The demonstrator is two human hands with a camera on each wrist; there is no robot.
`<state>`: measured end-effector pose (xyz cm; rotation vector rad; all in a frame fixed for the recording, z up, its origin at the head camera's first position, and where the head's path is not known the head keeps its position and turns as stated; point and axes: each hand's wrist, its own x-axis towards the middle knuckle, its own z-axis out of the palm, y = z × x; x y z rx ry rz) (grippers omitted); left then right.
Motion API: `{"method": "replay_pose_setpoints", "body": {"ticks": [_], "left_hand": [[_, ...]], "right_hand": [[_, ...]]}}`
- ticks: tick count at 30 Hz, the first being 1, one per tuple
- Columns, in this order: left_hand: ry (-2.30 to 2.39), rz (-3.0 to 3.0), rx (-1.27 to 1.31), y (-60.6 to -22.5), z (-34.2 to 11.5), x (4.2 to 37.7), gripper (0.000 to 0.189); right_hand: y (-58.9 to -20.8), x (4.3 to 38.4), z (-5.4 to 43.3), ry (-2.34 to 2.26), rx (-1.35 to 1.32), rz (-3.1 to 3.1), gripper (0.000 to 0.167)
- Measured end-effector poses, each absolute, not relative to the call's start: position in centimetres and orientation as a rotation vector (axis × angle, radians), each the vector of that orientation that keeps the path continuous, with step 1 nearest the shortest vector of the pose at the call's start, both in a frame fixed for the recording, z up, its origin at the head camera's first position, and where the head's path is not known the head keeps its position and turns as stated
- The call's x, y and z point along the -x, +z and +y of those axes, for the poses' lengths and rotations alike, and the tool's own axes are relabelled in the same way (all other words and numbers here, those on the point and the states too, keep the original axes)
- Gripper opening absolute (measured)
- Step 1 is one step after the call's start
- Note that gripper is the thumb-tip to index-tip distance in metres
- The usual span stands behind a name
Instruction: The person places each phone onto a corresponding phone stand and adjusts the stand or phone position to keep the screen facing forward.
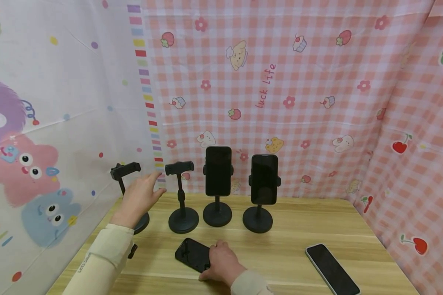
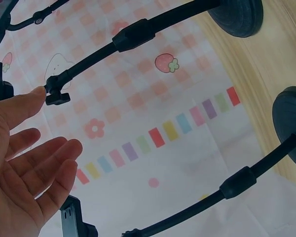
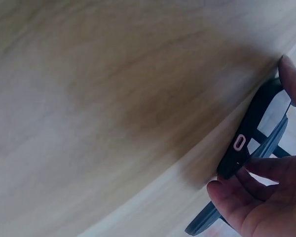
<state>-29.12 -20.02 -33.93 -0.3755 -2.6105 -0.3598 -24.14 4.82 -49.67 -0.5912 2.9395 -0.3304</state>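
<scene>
The left hand (image 1: 142,196) is hovering near an empty stand (image 1: 181,167), thumb and fingers apart. The black phone (image 1: 192,255) is lying left of the right hand (image 1: 223,260), the nearer one, whose thumb and fingers are gripping its near end; its long axis is slanting far-left to near-right. Behind, a middle stand (image 1: 217,216) and a right stand (image 1: 257,221) are each holding a phone upright.

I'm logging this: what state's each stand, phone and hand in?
Leftmost stand, phoneless
Second stand, phoneless
Third stand, occupied
Third stand's phone, screen dark
Fourth stand, occupied
Fourth stand's phone, screen dark
White phone, flat, screen dark
Gripped phone, screen dark
Left hand, holding nothing
Right hand, gripping that phone
</scene>
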Motion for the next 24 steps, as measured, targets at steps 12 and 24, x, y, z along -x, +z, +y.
{"method": "replay_pose_setpoints", "body": {"ticks": [12,24], "left_hand": [[-0.357,-2.623,0.371,-34.16,-20.02,29.17,0.052],[-0.367,-2.636,0.373,-34.17,-20.27,29.24,0.053]], "right_hand": [[-49.28,24.16,4.25,-0.440,0.511,2.887,0.070],[-49.15,24.22,4.28,-0.419,0.484,2.864,0.059]]}}
